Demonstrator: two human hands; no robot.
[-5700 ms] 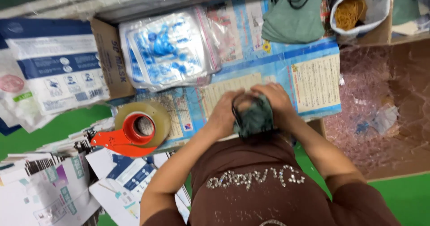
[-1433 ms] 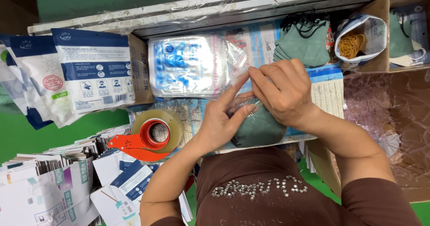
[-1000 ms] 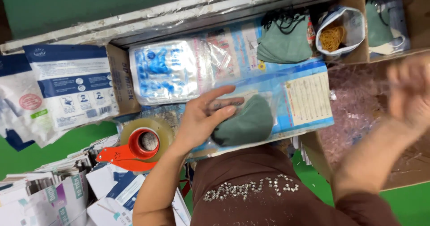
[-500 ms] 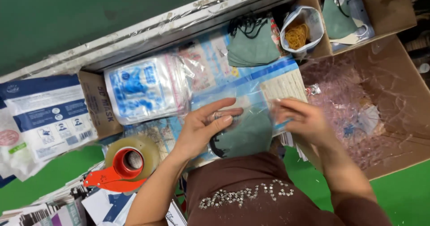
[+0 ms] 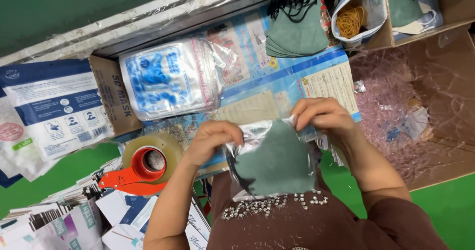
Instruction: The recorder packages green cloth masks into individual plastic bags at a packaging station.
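Now the green face mask point(image 5: 274, 163), inside a clear plastic sleeve point(image 5: 257, 133), hangs at the near edge of the worktop point(image 5: 277, 89) between both hands: left hand point(image 5: 213, 140) pinches its left top corner, right hand point(image 5: 321, 117) its right.

We see our left hand point(image 5: 213, 140) curled, fingers pinched together near the thumb, forearm running down toward the body. Our right hand point(image 5: 322, 116) sits level with it, fingers bent and pinching too, though the fingertips seem partly hidden.
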